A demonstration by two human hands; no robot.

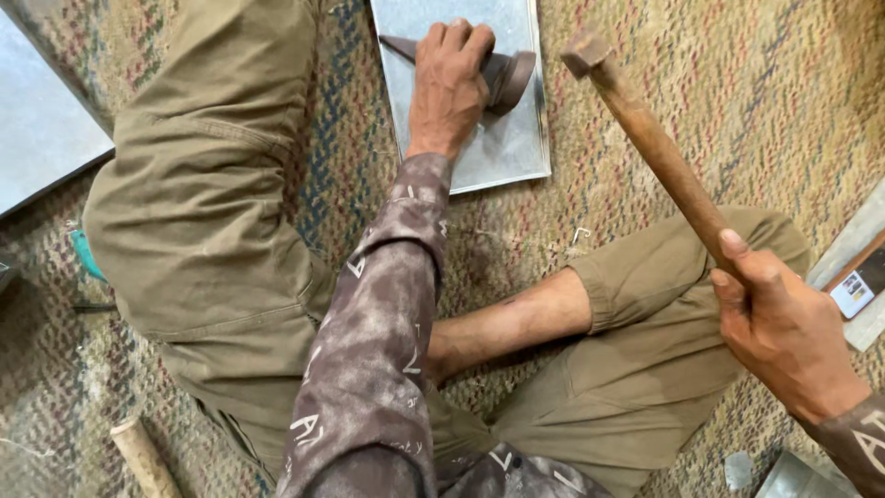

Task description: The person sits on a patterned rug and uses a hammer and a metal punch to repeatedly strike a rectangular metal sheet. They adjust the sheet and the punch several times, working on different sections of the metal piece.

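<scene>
My left hand (449,85) grips a dark metal tool (509,77) with a pointed end and a rounded end, pressing it flat on a grey metal sheet (498,152) that lies on the woven mat. My right hand (784,327) holds the rusty wooden handle of a hammer (659,152). The hammer's head (584,52) is raised just right of the sheet's edge, close to the rounded end of the tool. I sit cross-legged in olive trousers, my knees on either side of the sheet.
A second large grey sheet (41,120) lies at the far left. A wooden handle (143,456) rests at the bottom left. At the right edge sit a flat metal strip (853,235) and a small card (853,293). A metal piece (793,475) shows at the bottom right.
</scene>
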